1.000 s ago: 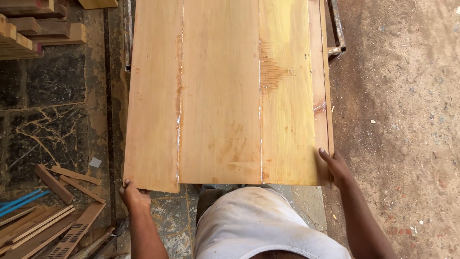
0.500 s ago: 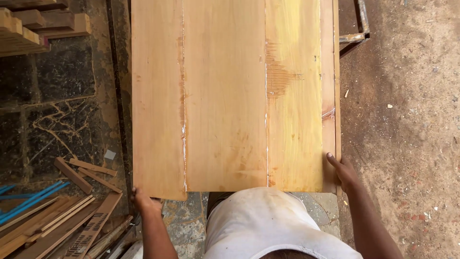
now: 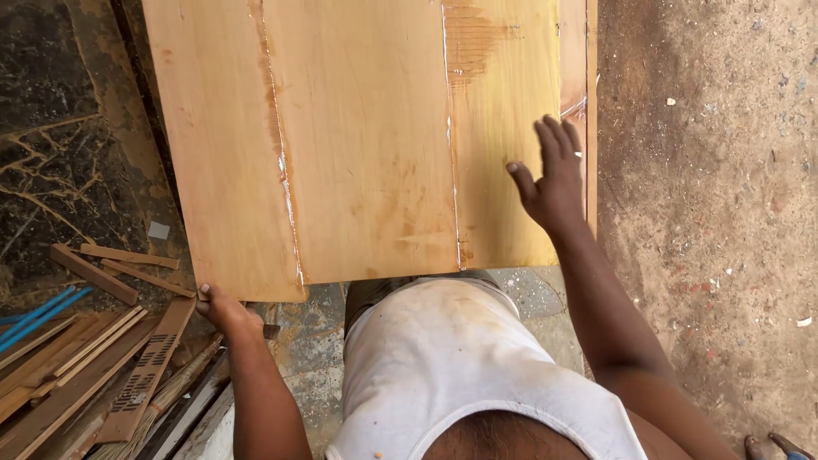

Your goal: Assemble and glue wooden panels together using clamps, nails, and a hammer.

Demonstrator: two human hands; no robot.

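A wide panel of glued wooden boards (image 3: 366, 145) lies flat in front of me, with pale glue lines along its seams. My left hand (image 3: 223, 311) grips the panel's near left corner from below the edge. My right hand (image 3: 552, 181) is open, fingers spread, resting on or just above the right-hand board near its right edge. A narrow strip (image 3: 590, 102) runs along the panel's right side.
Wood offcuts and slats (image 3: 102, 341) with blue strips (image 3: 38, 311) lie on the dark cracked floor (image 3: 60, 162) at lower left. Sandy ground (image 3: 707, 187) spreads to the right. My white vest fills the lower middle.
My right hand left the panel's near right corner and moved up onto the right board, fingers spread. The left hand stays at the near left corner. The view has come closer.
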